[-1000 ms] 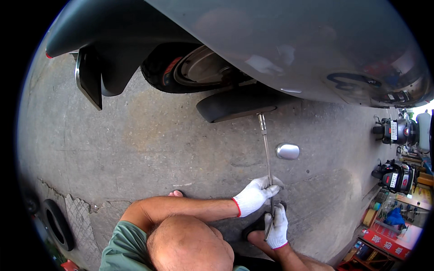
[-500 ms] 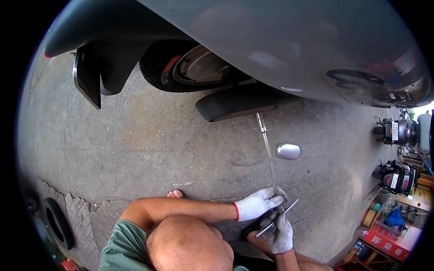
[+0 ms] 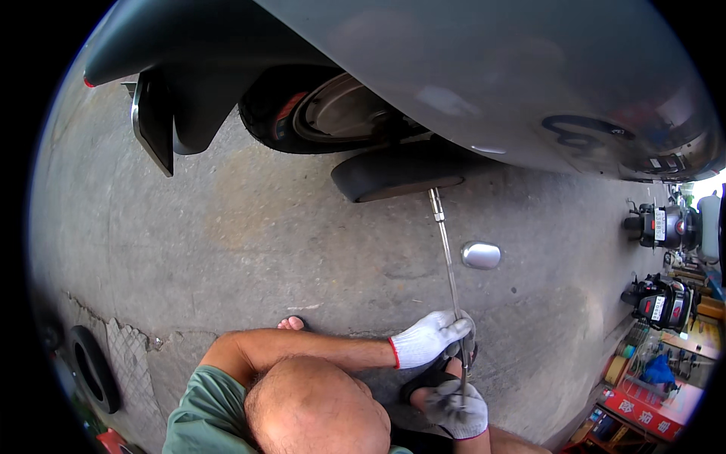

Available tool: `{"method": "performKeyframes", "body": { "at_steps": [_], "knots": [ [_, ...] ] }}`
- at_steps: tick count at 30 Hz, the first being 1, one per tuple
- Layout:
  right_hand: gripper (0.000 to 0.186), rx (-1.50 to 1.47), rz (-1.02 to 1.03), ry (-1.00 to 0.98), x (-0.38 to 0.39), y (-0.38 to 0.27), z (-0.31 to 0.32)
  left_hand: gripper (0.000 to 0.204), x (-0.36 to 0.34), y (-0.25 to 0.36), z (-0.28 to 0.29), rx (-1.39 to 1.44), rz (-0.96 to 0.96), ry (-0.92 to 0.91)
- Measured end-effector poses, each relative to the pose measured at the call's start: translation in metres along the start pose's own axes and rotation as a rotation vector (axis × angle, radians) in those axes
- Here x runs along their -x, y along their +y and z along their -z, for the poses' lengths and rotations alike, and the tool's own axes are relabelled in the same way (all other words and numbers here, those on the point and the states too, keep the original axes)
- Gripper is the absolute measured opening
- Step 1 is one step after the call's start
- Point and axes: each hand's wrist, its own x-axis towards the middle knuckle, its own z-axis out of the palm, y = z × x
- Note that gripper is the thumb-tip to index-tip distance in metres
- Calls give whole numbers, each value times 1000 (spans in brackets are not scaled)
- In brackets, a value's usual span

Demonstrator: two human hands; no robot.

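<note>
A long steel T-handle socket wrench reaches from me to the scooter. Its socket end meets the underside of a dark rounded part beside the wheel; the fastener there is hidden. In a white knit glove with a red cuff, my left hand closes round the shaft near the crossbar. My right hand, in a grey-stained white glove, has its fingers curled at the crossbar's near end; the bar's tip shows across the glove.
The grey scooter body fills the top, with its wheel below. On the concrete lies a silver oval object. A loose tire is at left. Parked scooters and a red stand line the right.
The wrench's crossbar has turned from slanting to nearly upright in the picture. My right hand has moved slightly nearer to me; my left hand stays on the shaft.
</note>
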Motion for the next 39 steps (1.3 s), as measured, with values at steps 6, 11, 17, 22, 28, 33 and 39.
{"method": "performKeyframes", "body": {
  "at_steps": [6, 11, 17, 22, 28, 33, 39],
  "knots": [
    [39, 758, 177, 355, -9, -11, -14, 31, -5, -8, -1, 56, -37, -2],
    [32, -108, 177, -76, 5, 5, 28, 33, -4, 1, 3, 19, -29, 42],
    [49, 194, 58, 224, -19, 3, 4, 37, -10, -4, 5, -25, -61, 13],
    [44, -292, 259, -149, 3, 0, 28, 35, -7, 0, 10, -45, -42, 60],
    [32, 877, 183, 335, -9, -2, -17, 34, -10, 5, 5, 22, -55, 90],
    [18, 309, 261, 145, -1, -8, -22, 39, -10, 3, 15, -149, -93, 151],
    [49, 1298, 844, 664, -24, 4, -30, 36, -8, 10, 14, -87, 14, 174]
  ]
}}
